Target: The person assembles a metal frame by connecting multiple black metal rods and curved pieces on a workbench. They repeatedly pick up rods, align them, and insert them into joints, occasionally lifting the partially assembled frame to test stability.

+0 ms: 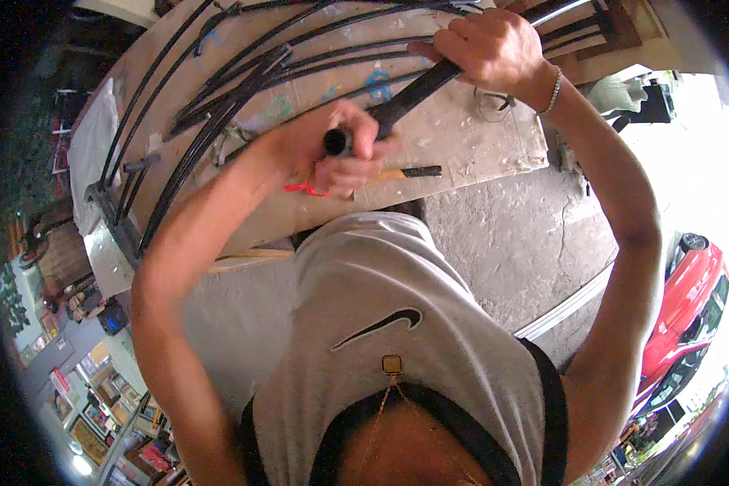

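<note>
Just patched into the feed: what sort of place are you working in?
Probably a metalwork or welding shop: curved black metal rods lie on a paint-stained board bench, the floor is rough concrete, and both hands grip a black tube.

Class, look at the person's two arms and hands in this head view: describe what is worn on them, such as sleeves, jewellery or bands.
Both arms are bare, with no sleeves reaching them; the top is a sleeveless grey one. The left hand has a red string at its wrist. The right hand has a thin silver-coloured beaded bracelet at its wrist. No gloves or rings can be made out.
</note>
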Motion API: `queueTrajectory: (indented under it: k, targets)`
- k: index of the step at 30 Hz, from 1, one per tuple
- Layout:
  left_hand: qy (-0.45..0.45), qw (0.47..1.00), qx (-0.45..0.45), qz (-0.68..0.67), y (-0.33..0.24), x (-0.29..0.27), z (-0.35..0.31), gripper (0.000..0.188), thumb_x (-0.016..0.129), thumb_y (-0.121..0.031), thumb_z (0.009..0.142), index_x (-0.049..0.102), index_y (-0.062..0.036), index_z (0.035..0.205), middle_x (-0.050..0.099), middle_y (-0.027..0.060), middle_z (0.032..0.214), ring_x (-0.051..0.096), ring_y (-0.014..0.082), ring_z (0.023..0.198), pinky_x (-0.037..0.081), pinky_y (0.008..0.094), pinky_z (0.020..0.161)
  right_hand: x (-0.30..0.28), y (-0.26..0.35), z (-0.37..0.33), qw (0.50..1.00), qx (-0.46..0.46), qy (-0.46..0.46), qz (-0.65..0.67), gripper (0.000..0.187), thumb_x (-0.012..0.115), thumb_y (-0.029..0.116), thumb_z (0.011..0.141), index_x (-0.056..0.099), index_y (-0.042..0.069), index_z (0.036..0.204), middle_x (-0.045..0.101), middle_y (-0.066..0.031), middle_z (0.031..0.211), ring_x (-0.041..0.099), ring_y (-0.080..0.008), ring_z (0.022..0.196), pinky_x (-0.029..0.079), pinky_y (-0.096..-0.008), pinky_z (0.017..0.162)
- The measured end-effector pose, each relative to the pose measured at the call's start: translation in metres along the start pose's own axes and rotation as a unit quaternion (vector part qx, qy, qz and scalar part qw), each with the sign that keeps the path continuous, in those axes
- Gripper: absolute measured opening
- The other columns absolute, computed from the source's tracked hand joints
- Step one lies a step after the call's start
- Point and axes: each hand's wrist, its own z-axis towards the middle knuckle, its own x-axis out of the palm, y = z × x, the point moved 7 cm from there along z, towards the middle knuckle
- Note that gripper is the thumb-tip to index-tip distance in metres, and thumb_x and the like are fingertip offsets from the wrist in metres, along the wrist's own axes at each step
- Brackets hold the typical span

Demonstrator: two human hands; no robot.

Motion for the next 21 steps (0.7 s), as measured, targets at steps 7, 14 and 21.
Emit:
queueTrajectory:
  k: [7,14,21]
  targets:
    - [-0.411,0.664,0.034,0.623,0.017,-0.037,-0.093,0.031,0.063,-0.011,0.064,0.058,-0.0005,0.093,0.058,0.0146,0.063,0.056,0.0245,0.055,0.045,0.0353,0.051,-0.01,-0.097,-0.061,0.929,0.362,0.065,0.029,0.025,0.07,0.019,0.066,0.062,0.01,0.088,0.066,-0.0054,0.082,0.064,-0.0254,0.07,0.052,-0.0348,0.059]
    - [-0.702,0.399,0.125,0.577,0.029,-0.082,-0.191,0.039,0.069,-0.022,0.07,0.062,0.0004,0.101,0.065,0.0186,0.076,0.065,0.0332,0.072,0.05,0.0383,0.066,0.025,-0.056,-0.077,0.942,0.302,0.148,0.002,0.027,0.068,0.025,0.071,0.058,0.019,0.096,0.066,-0.0058,0.083,0.065,-0.0294,0.07,0.053,-0.0436,0.058]
    - [-0.744,0.451,0.087,0.485,0.105,-0.164,-0.21,0.045,0.077,-0.034,0.067,0.06,-0.0009,0.093,0.066,0.0178,0.082,0.064,0.0345,0.079,0.049,0.0403,0.07,0.129,0.087,-0.027,0.911,0.234,0.306,0.15,0.036,0.055,0.038,0.085,0.053,0.007,0.104,0.067,-0.0143,0.08,0.068,-0.0298,0.07,0.054,-0.0414,0.057]
